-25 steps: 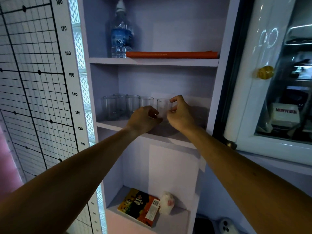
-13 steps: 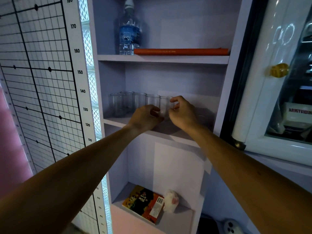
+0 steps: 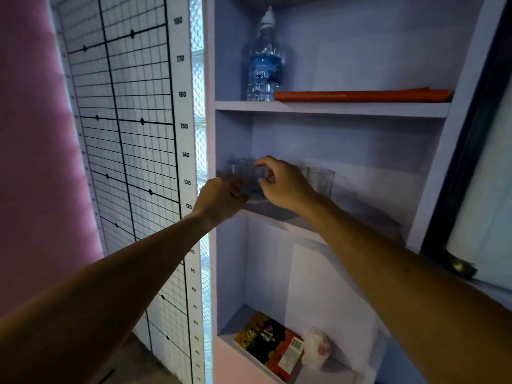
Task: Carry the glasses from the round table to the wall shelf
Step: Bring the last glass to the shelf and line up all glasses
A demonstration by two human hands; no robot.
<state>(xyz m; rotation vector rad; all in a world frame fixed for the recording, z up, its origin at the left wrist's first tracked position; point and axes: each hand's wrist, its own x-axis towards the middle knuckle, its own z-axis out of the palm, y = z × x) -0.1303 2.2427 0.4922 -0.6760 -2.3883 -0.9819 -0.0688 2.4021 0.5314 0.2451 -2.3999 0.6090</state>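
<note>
Head view | both hands shifted leftward along middle wall shelf (image 3: 277, 214) | left hand (image 3: 221, 198) curled, grip undeterminable | right hand (image 3: 285, 187) loosely pinched at clear tumbler glasses (image 3: 243, 176), hold uncertain | row judged being tidied

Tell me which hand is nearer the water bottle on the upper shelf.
The right hand. It sits almost directly below the water bottle, at the glasses on the middle shelf. The left hand is lower and further left, by the shelf's front edge.
</note>
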